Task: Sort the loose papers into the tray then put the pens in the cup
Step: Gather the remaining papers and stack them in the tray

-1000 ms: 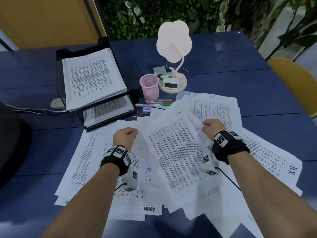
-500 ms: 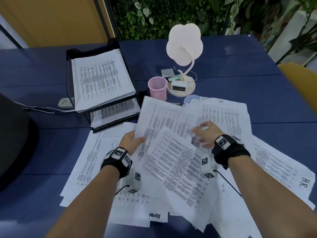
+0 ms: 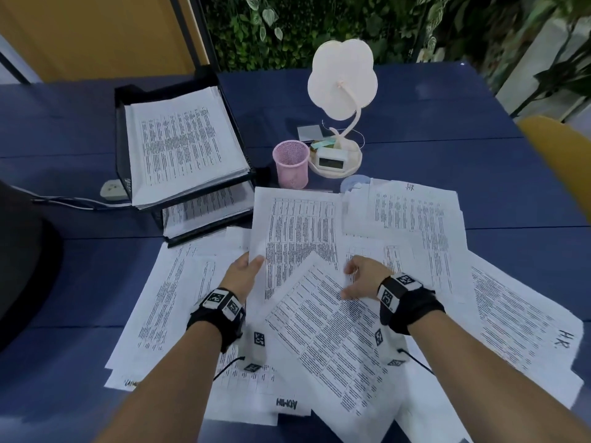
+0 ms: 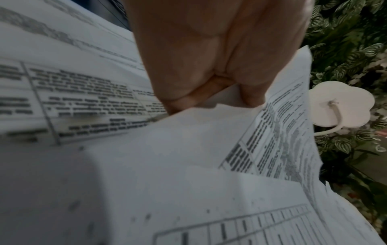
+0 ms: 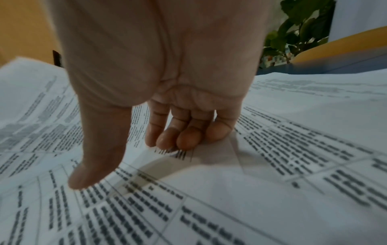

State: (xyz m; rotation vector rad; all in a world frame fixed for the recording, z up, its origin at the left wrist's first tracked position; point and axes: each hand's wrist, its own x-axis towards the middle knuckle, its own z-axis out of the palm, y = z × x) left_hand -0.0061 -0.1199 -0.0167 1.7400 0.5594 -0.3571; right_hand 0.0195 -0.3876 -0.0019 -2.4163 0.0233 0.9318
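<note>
Loose printed papers (image 3: 415,225) lie spread over the near half of the blue table. My left hand (image 3: 256,262) pinches the left edge of one printed sheet (image 3: 297,231), raised above the pile; the left wrist view shows thumb and finger of the left hand (image 4: 211,94) closed on this sheet (image 4: 188,132). My right hand (image 3: 348,279) rests on the pile beside a slanted sheet (image 3: 329,330). In the right wrist view its fingertips (image 5: 186,139) touch the paper and the thumb is spread apart. The black two-tier tray (image 3: 121,123) holds stacked papers. The pink mesh cup (image 3: 291,163) stands empty. No pens show.
A white flower-shaped lamp (image 3: 342,78) with a small clock (image 3: 327,161) on its base stands behind the cup. A power strip (image 3: 112,190) and its cable lie left of the tray. A yellow chair (image 3: 563,161) is at the right, a dark object (image 3: 25,266) at the left edge.
Both hands held a bunch of papers; now the left hand has drawn one sheet out and raised it toward the tray, covering the pens. The right hand let go and came down on the pile.
</note>
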